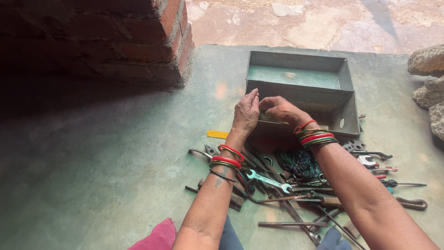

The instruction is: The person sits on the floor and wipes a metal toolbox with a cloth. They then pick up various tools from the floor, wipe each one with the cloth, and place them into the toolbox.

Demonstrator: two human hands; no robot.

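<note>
Trouble, as we judge it, lies in the clutter right under our forearms: the heap of loose metal hand tools [296, 190] on the green concrete floor [115, 157] sits touching or just beside both wrists, so a sleeve-less arm dragged back could scrape on a point or knock pieces apart. We have both hands together at the near edge of the grey sheet-metal toolbox with two open halves [347, 111]. Our left hand [246, 113] has its fingers bunched and pinching narrowly, and our right hand [280, 109] curls toward it; they seem to pinch some small thing between the fingertips, but it is too hidden for us to tell what, or which hand has it. If it slips, it could drop into the dark near half of the box or among the tools. The far half [296, 76] looks bare apart from a pale smudge; the near half is mostly shadowed, with something pale along its bottom that we cannot identify. A small yellow ruler-like strip [217, 134] lies on the floor, near our left wrist.
</note>
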